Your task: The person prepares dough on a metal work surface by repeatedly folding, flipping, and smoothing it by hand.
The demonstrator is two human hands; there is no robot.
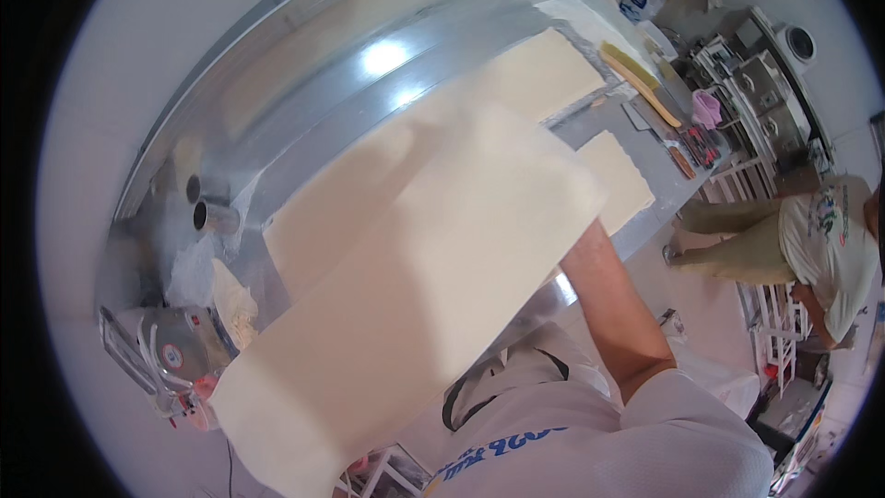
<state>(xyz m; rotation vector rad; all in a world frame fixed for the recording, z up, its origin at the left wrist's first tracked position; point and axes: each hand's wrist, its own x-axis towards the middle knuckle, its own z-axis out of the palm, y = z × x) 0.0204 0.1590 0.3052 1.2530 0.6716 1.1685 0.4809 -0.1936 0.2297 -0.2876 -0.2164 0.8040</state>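
A wide, pale dough sheet (442, 249) is raised in front of me, slanting from upper right to lower left and overhanging the table's near edge. My right hand (588, 242) holds it from beneath at its right end; the fingers are hidden behind the dough. My left arm is covered by the sheet. A pinkish shape (205, 385) at the sheet's left corner may be my left fingers, but I cannot make it out. Under the raised sheet, another flat dough sheet (318, 231) lies on the metal table (323, 115).
More dough pieces (558, 74) (619, 180) lie at the right. Beyond them are a yellow-handled brush (641, 83) and a scraper (636, 116). Metal cylinders (217, 217) and a grey machine (175, 350) stand left. Another person (820, 240) stands at the far right, near white racks (779, 341).
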